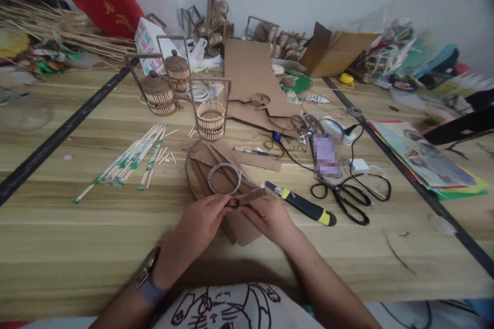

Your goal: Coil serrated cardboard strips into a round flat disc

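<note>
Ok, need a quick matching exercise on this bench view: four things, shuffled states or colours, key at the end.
Things:
1. Brown strip
2. Nearest slatted bucket
3. Utility knife
4. Scissors

Descriptions:
A. Black with yellow
B. Black looped handles
C. Held in the left hand and right hand
D. Standing upright, no lid on

Pairs: 1-C, 2-D, 3-A, 4-B

My left grip point(198, 218) and right grip point(273, 217) hide part of the cardboard strip point(251, 196) between them. The phone point(327, 157) is blurred into blocks. The stick packets point(133, 157) carry print too small for me to read. The bottom edge cuts off my shirt point(235, 306); the left edge, the dry stalks point(77, 31).
</note>
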A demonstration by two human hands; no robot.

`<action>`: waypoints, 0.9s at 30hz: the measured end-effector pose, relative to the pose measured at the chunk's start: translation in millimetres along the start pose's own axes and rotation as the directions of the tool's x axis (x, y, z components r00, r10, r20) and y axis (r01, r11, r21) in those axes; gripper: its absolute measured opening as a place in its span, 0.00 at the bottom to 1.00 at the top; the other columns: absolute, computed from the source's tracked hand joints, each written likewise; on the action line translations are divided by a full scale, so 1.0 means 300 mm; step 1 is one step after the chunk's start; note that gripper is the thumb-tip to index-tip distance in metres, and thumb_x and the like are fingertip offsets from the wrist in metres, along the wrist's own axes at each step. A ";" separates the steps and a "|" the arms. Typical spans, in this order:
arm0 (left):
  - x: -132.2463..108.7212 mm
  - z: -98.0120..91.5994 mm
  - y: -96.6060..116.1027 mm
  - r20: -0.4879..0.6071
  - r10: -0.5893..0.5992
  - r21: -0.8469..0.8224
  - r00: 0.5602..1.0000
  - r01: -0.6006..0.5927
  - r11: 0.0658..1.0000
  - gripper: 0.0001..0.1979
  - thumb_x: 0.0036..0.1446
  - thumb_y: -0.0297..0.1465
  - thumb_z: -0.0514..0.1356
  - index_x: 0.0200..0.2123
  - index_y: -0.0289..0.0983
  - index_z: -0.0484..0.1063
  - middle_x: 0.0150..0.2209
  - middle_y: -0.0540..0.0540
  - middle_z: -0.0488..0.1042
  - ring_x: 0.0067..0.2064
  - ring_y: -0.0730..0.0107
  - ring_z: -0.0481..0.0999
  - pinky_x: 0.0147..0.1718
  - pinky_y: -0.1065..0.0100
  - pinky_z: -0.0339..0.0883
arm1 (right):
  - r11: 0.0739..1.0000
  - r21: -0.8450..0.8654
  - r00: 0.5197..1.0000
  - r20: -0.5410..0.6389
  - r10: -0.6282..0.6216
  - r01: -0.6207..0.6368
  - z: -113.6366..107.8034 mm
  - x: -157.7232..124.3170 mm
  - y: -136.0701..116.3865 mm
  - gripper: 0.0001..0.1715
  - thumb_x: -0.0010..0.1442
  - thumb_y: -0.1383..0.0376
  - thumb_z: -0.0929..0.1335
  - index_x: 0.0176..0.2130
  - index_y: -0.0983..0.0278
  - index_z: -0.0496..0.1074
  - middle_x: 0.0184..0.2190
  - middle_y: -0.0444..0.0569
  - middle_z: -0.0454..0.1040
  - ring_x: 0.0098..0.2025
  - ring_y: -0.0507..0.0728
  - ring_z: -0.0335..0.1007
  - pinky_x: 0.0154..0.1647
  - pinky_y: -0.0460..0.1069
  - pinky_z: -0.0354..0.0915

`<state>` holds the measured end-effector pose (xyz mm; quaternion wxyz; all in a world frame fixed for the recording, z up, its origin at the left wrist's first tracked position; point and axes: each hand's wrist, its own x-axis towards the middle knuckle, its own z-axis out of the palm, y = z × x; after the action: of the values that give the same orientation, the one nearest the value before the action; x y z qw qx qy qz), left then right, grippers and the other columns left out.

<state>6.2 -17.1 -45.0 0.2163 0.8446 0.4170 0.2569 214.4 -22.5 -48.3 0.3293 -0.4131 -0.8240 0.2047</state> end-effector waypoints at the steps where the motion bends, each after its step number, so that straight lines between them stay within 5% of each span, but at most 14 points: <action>1: -0.003 0.005 -0.001 0.022 0.000 0.037 1.000 -0.001 0.999 0.14 0.65 0.23 0.52 0.47 0.38 0.75 0.43 0.42 0.82 0.43 0.63 0.82 0.43 0.64 0.77 | 1.000 -0.022 1.000 0.029 -0.005 0.005 0.000 -0.001 0.003 0.09 0.68 0.66 0.65 0.41 0.62 0.75 0.36 0.52 0.79 0.37 0.57 0.77 0.36 0.49 0.72; 8: -0.015 0.020 0.001 0.103 0.011 0.163 0.995 -0.028 0.986 0.18 0.63 0.19 0.50 0.51 0.35 0.72 0.46 0.39 0.81 0.45 0.59 0.82 0.45 0.59 0.77 | 0.996 -0.091 0.996 0.092 -0.003 0.012 0.008 -0.004 0.003 0.09 0.69 0.66 0.65 0.42 0.61 0.76 0.38 0.53 0.79 0.38 0.57 0.77 0.38 0.49 0.72; 13: -0.002 -0.001 0.017 -0.070 -0.111 -0.155 0.991 0.099 0.983 0.13 0.66 0.27 0.54 0.51 0.38 0.74 0.46 0.42 0.82 0.45 0.61 0.82 0.46 0.63 0.76 | 0.989 0.097 0.986 -0.112 0.126 -0.115 0.021 0.002 -0.028 0.12 0.68 0.61 0.65 0.37 0.61 0.76 0.31 0.49 0.79 0.33 0.57 0.76 0.33 0.48 0.70; 17: 0.003 -0.023 0.029 -0.066 -0.245 -0.361 0.967 0.206 0.909 0.11 0.64 0.30 0.58 0.48 0.40 0.77 0.40 0.47 0.84 0.37 0.65 0.83 0.37 0.69 0.77 | 0.928 0.290 0.949 -0.141 0.283 -0.233 0.027 0.007 -0.046 0.14 0.65 0.59 0.69 0.29 0.62 0.75 0.24 0.46 0.78 0.27 0.55 0.74 0.28 0.47 0.67; 27: 0.002 -0.013 0.012 -0.127 0.077 -0.011 0.989 -0.079 0.997 0.13 0.69 0.29 0.52 0.46 0.35 0.76 0.39 0.42 0.84 0.37 0.63 0.84 0.36 0.69 0.77 | 0.992 0.128 0.997 -0.077 0.019 -0.009 -0.014 0.009 0.002 0.09 0.67 0.65 0.67 0.42 0.62 0.78 0.40 0.53 0.83 0.40 0.58 0.80 0.41 0.50 0.75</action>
<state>6.2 -18.0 -39.9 0.1857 0.8405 0.3945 0.3216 216.6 -19.5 -44.6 0.3855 -0.4046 -0.7929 0.2430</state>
